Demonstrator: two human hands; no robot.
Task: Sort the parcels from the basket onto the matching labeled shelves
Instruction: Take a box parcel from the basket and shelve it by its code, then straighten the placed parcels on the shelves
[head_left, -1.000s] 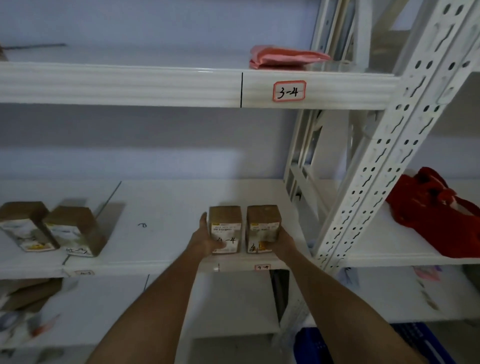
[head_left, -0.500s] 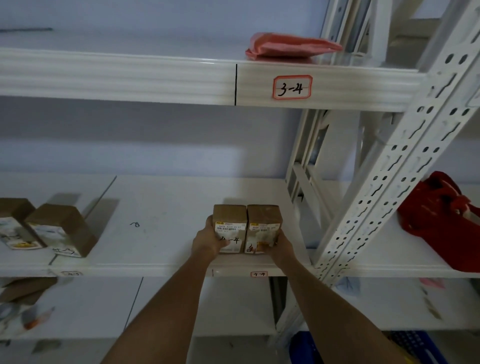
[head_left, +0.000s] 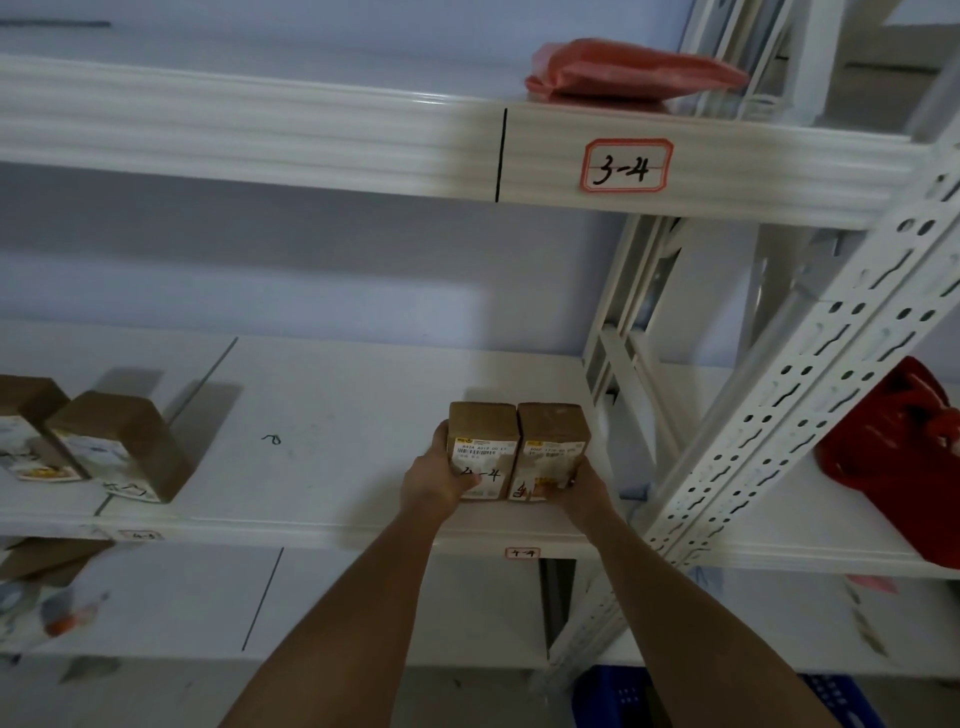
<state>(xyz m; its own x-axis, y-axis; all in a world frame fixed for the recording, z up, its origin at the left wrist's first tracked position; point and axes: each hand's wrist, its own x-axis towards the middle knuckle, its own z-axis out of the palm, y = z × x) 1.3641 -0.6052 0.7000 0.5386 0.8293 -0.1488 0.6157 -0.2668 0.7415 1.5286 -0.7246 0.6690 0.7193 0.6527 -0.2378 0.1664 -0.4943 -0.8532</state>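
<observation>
Two brown cardboard parcels with white labels, the left parcel (head_left: 483, 449) marked 4-4 by hand and the right parcel (head_left: 551, 447) touching it, are gripped by the left hand (head_left: 434, 480) and right hand (head_left: 582, 486) on the middle shelf (head_left: 337, 415) above a 4-4 tag (head_left: 522, 553). A blue basket (head_left: 613, 693) is glimpsed below; its contents cannot be told. Farther up, a pink parcel (head_left: 631, 70) lies on the shelf labelled 3-4 (head_left: 626, 166). The parcels have been pressed together since a second ago.

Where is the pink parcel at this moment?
In the head view, the pink parcel lies upper right on the top shelf, directly above the "3-4" label.
</observation>
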